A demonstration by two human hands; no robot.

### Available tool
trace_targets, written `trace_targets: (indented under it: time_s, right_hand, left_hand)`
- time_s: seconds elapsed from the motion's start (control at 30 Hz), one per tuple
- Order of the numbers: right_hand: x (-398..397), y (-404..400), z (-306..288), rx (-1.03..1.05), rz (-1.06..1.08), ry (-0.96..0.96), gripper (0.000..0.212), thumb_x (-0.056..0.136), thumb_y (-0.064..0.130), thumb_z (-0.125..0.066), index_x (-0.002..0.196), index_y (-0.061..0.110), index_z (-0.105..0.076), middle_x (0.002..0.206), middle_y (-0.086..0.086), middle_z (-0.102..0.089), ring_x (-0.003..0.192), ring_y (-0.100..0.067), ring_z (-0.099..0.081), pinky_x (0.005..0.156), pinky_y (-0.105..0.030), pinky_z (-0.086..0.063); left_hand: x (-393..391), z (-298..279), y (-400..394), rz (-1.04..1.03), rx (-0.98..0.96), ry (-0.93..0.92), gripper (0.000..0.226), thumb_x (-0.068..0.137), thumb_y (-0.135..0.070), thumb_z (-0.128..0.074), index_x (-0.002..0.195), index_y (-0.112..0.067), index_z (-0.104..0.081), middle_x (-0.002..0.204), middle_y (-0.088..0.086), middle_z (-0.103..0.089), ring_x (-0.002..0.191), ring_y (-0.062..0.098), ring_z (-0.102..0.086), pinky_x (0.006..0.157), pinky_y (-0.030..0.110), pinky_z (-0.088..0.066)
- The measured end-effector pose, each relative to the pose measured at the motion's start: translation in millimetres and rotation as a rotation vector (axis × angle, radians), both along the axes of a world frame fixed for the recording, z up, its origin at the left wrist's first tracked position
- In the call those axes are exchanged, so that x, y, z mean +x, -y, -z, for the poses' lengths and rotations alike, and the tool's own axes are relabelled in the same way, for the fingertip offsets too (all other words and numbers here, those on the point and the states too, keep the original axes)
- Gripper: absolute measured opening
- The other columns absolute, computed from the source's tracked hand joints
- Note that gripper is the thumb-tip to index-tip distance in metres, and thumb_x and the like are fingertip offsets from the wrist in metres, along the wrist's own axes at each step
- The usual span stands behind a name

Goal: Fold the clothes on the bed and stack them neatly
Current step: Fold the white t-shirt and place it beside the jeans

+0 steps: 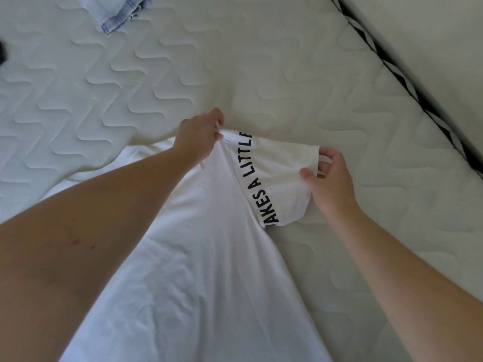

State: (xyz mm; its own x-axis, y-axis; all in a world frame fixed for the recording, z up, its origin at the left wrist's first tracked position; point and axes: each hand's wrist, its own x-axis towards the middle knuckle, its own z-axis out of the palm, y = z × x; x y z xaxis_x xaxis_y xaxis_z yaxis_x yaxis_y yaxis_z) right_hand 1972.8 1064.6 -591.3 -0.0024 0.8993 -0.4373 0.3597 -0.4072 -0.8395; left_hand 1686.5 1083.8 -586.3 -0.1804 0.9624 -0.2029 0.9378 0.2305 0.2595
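Two hands worked one white T-shirt (198,270), spread flat on the bed (287,61). The left hand (200,135) pinched its shoulder; the right hand (330,178) had its fingers curled round the lettered sleeve's (277,178) hem. Judging by this, the sleeve fold was in hand; next, lay it inward across the body. A blue garment (117,11) waited well apart.

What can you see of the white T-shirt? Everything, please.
The white T-shirt is soft, lightly creased cloth, spread over the quilted mattress and running out of the bottom of the view. Black block lettering, partly hidden, runs along the short sleeve. The left hand pinches the shoulder; the right hand grips the sleeve's hem, holding it out to the right.
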Motion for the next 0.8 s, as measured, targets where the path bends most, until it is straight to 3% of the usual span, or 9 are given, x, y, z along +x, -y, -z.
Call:
trace_targets:
  time_s: [0.1, 0.17, 0.23, 0.3, 0.37, 0.43, 0.63, 0.7, 0.8]
  right_hand:
    - [-4, 2, 0, -0.158, 0.029, 0.006, 0.066, 0.083, 0.020, -0.076, 0.136, 0.018, -0.037, 0.111, 0.004, -0.063, 0.092, -0.013, -0.064, 0.080, -0.023, -0.049]
    - [-3, 4, 0, -0.278, 0.024, 0.070, 0.051, 0.081, 0.028, -0.079, 0.122, 0.014, -0.053, 0.113, -0.002, -0.065, 0.091, -0.018, -0.064, 0.081, -0.031, -0.051]
    - [0, 6, 0, -0.378, -0.095, 0.077, 0.030, 0.080, 0.032, -0.079, 0.101, 0.015, -0.067, 0.105, -0.005, -0.072, 0.084, -0.018, -0.069, 0.080, -0.035, -0.056]
    - [0, 8, 0, -0.447, -0.269, 0.073, 0.036, 0.076, 0.033, -0.082, 0.104, 0.014, -0.071, 0.099, -0.001, -0.074, 0.085, -0.015, -0.070, 0.082, -0.030, -0.057]
    - [-5, 8, -1, -0.386, -0.510, 0.230, 0.044, 0.073, 0.036, -0.084, 0.109, 0.014, -0.069, 0.096, 0.005, -0.070, 0.086, -0.011, -0.066, 0.073, -0.019, -0.051]
    - [-10, 7, 1, -0.315, -0.617, 0.376, 0.051, 0.072, 0.038, -0.085, 0.112, 0.013, -0.068, 0.103, -0.001, -0.069, 0.091, -0.017, -0.062, 0.072, -0.022, -0.043]
    - [1, 1, 5, -0.465, -0.463, 0.192, 0.030, 0.079, 0.041, -0.078, 0.102, 0.023, -0.069, 0.088, 0.008, -0.069, 0.073, -0.007, -0.064, 0.063, -0.022, -0.050]
    - [7, 3, 3, -0.547, -0.441, 0.189, 0.025, 0.086, 0.040, -0.071, 0.095, 0.017, -0.067, 0.077, 0.000, -0.071, 0.058, -0.012, -0.066, 0.051, -0.021, -0.051]
    - [9, 16, 4, -0.601, -0.378, 0.154, 0.037, 0.094, 0.041, -0.060, 0.100, 0.005, -0.065, 0.062, -0.005, -0.071, 0.047, -0.014, -0.066, 0.039, -0.020, -0.047]
  left_hand:
    - [2, -1, -7, 0.004, -0.136, 0.014, 0.025, 0.099, -0.026, -0.054, 0.123, -0.019, -0.054, 0.114, 0.006, -0.066, 0.110, 0.030, -0.058, 0.097, 0.041, -0.040]
    - [6, 2, -8, -0.015, -0.220, 0.073, 0.034, 0.098, -0.039, -0.054, 0.125, -0.018, -0.054, 0.120, 0.006, -0.062, 0.115, 0.030, -0.055, 0.098, 0.041, -0.041]
    - [11, 4, -12, -0.013, -0.248, 0.124, 0.042, 0.096, -0.044, -0.056, 0.127, -0.017, -0.054, 0.125, 0.006, -0.059, 0.117, 0.029, -0.053, 0.100, 0.042, -0.040]
    - [18, 7, -18, 0.033, -0.269, 0.126, 0.043, 0.094, -0.042, -0.061, 0.129, -0.018, -0.054, 0.128, 0.005, -0.058, 0.118, 0.027, -0.052, 0.099, 0.039, -0.040]
    - [28, 11, -24, 0.069, -0.301, 0.102, 0.041, 0.092, -0.035, -0.063, 0.129, -0.021, -0.056, 0.129, 0.003, -0.058, 0.120, 0.026, -0.052, 0.097, 0.036, -0.039]
    - [38, 17, -29, 0.101, -0.312, 0.031, 0.036, 0.092, -0.032, -0.064, 0.126, -0.022, -0.059, 0.127, 0.001, -0.059, 0.121, 0.025, -0.051, 0.096, 0.036, -0.038]
    - [46, 31, -28, -0.005, -0.211, -0.002, 0.028, 0.092, -0.026, -0.066, 0.119, -0.024, -0.062, 0.119, -0.001, -0.063, 0.115, 0.024, -0.056, 0.089, 0.031, -0.038]
    - [46, 33, -28, -0.015, -0.207, 0.003, 0.028, 0.092, -0.026, -0.066, 0.120, -0.024, -0.062, 0.119, -0.001, -0.064, 0.114, 0.024, -0.057, 0.088, 0.031, -0.038]
    - [47, 34, -28, -0.012, -0.204, -0.001, 0.028, 0.092, -0.028, -0.066, 0.120, -0.024, -0.062, 0.118, -0.001, -0.065, 0.113, 0.024, -0.058, 0.085, 0.030, -0.038]
